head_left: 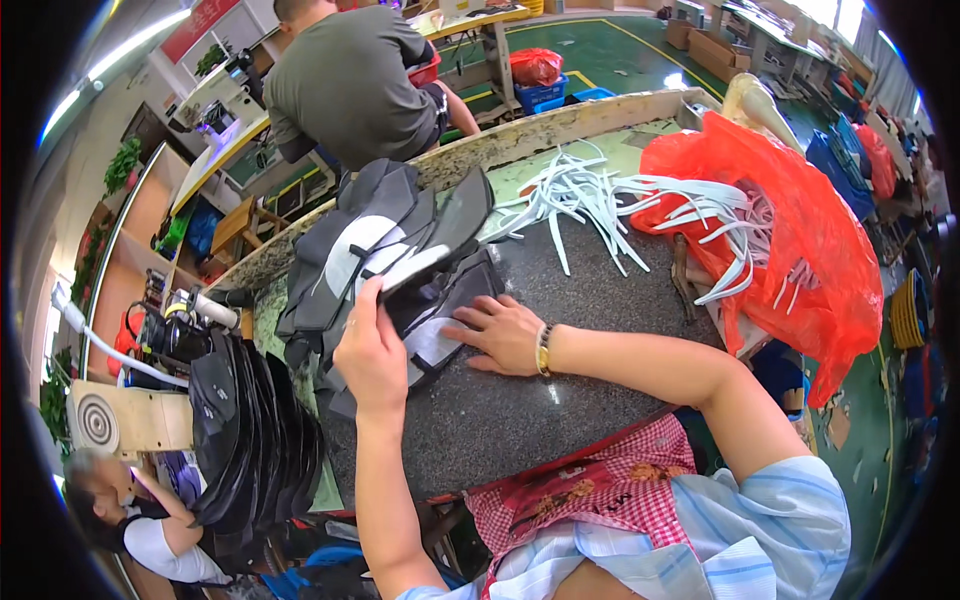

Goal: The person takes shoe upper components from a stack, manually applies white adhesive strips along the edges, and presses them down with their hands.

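A pale-blue striped shirt (705,515) with a short, loose right sleeve (800,505) showed at lower right. At bottom centre hung a red-and-white checked apron (655,447) with printed figures; a yellow-and-dark beaded bracelet (544,350) circled the right wrist (562,349).

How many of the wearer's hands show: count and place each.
2. The left hand pinches a raised dark piece; the right hand, fingers spread, rests on the pile beside it. Neither is hidden.

1 pile of pieces (320,255) lay at the table's (540,430) far left corner, 1 stack (262,440) beside its left edge. Strips (572,195) lay near the far edge, others inside a bag (835,270) at the far right corner.
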The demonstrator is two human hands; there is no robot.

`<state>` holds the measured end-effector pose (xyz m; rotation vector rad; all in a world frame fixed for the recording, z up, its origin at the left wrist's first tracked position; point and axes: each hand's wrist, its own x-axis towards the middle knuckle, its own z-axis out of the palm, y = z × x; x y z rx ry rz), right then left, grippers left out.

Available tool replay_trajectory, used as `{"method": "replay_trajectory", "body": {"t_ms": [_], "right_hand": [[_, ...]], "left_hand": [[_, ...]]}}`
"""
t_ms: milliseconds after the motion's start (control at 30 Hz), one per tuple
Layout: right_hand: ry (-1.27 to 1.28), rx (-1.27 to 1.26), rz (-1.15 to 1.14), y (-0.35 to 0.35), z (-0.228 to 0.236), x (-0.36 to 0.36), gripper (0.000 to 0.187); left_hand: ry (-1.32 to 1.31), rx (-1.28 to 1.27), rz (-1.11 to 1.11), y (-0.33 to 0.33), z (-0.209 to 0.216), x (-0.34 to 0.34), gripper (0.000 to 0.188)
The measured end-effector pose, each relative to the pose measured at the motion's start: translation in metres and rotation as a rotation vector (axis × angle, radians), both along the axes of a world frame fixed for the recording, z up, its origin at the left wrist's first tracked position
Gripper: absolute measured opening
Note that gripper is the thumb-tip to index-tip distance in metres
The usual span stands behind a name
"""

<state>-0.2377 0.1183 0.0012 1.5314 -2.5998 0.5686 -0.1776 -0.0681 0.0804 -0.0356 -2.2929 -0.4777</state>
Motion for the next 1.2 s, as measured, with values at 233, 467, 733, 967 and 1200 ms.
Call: {"method": "replay_trajectory", "body": {"t_ms": [233, 467, 733, 967, 1200], "right_hand": [[-0.499, 0.186, 0.233, 0.072, 0.031, -0.038, 0.031], [-0.055, -0.127, -0.980, 0.162, 0.011, -0.152, 0.043], [-0.524, -0.620, -0.788, 0.161, -0.001, -0.154, 0.018], [-2.081, -1.629, 0.008, 0.136, 0.048, -0.040, 0.021], [-1.784, -0.997, -0.046, 0.079, 0.046, 0.087, 0.032]], "left_hand": [[-0.173, -0.424, -0.083, 0.013, -0.073, 0.050, 0.029], [0.045, -0.107, 0.012, 0.034, 0.004, 0.051, 0.033], [-0.283, -0.087, -0.285, 0.096, -0.081, 0.150, 0.047], [-0.487, -0.243, -0.314, 0.098, -0.061, 0.145, 0.028], [-0.751, 1.135, -0.447, 0.084, -0.028, 0.138, 0.066]]}}
